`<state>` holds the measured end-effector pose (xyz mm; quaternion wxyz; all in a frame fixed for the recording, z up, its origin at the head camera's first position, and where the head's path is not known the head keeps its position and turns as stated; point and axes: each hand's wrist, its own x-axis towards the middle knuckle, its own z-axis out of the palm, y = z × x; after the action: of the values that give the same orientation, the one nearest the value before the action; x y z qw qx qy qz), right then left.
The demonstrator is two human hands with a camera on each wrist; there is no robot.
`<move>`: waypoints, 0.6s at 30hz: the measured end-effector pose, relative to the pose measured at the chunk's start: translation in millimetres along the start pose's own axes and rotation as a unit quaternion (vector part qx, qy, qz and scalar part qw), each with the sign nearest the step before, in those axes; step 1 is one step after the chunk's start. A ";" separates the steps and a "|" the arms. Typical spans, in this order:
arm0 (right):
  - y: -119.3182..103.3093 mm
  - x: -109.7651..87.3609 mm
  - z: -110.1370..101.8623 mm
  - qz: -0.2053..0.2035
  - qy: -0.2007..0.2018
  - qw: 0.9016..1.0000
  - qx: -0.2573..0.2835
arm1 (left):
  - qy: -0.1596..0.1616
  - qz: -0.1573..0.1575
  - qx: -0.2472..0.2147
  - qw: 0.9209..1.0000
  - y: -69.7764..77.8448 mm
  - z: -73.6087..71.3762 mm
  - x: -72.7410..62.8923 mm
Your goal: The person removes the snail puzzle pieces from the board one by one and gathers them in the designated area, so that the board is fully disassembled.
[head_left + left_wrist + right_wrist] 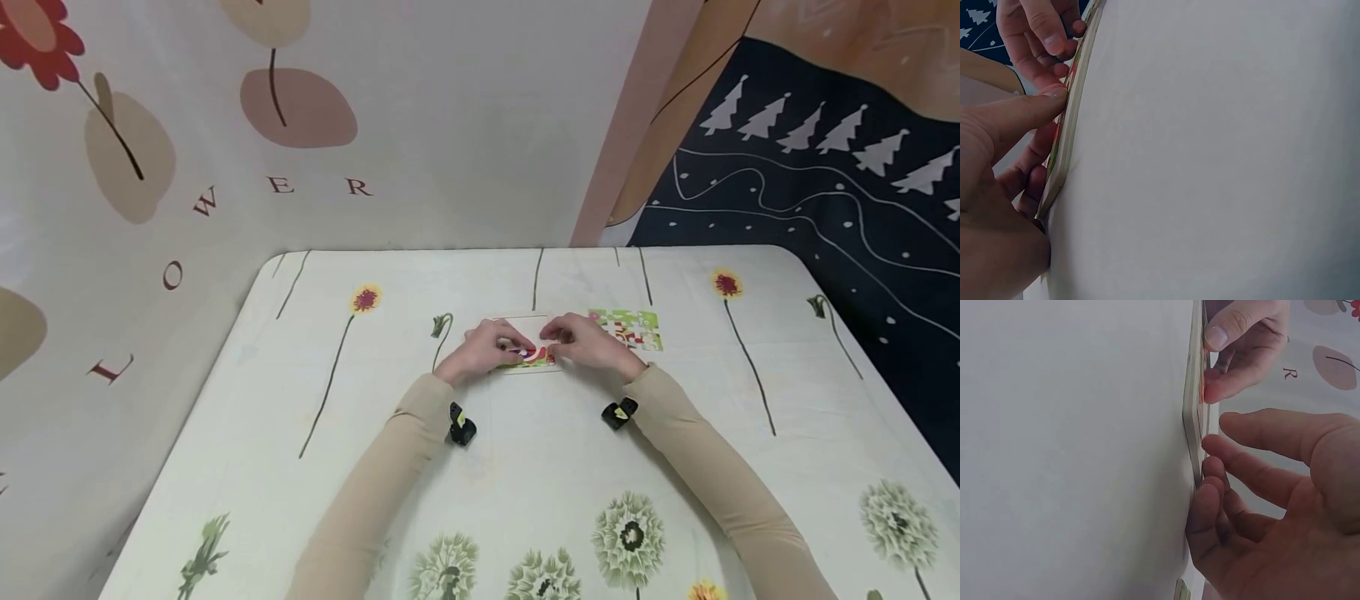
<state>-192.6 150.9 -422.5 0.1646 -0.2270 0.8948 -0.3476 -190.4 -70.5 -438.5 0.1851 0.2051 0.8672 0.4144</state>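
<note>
A shallow, pale-rimmed jigsaw puzzle tray (pixel 528 372) lies on the table, with green, red and white picture pieces (pixel 534 360) along its near side. My left hand (pixel 483 348) rests over the tray's left part, its thumb (pixel 1029 115) extended and touching the picture near the front edge. Over the right end is my right hand (pixel 588 340), fingers (pixel 1260 478) loosely bent against the tray's edge and thumb apart from them. Nothing shows between that thumb and the fingers. The hands hide much of the tray.
Just right of the tray lies a patch of jigsaw pieces (pixel 637 327), green, white and red, partly behind my right hand. A flower-printed white cloth (pixel 420 300) covers the table. Hanging printed cloths stand behind its far edge and at the sides.
</note>
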 end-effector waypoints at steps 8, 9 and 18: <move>-3.8 -0.2 0.8 0.019 -0.015 1.000 0.004 | -0.003 0.007 -0.031 0.999 -2.5 -0.3 -0.6; -4.1 -0.2 0.9 0.021 -0.014 1.000 0.004 | -0.003 0.008 -0.032 0.999 -2.4 -0.3 -0.6; -6.8 -3.3 1.6 0.023 -0.006 0.999 0.021 | 0.003 0.006 -0.033 0.999 -1.3 0.2 -0.2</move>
<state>-187.1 147.3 -418.4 0.1829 -0.2051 0.8910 -0.3613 -190.4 -71.2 -439.6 0.1869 0.2028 0.8522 0.4447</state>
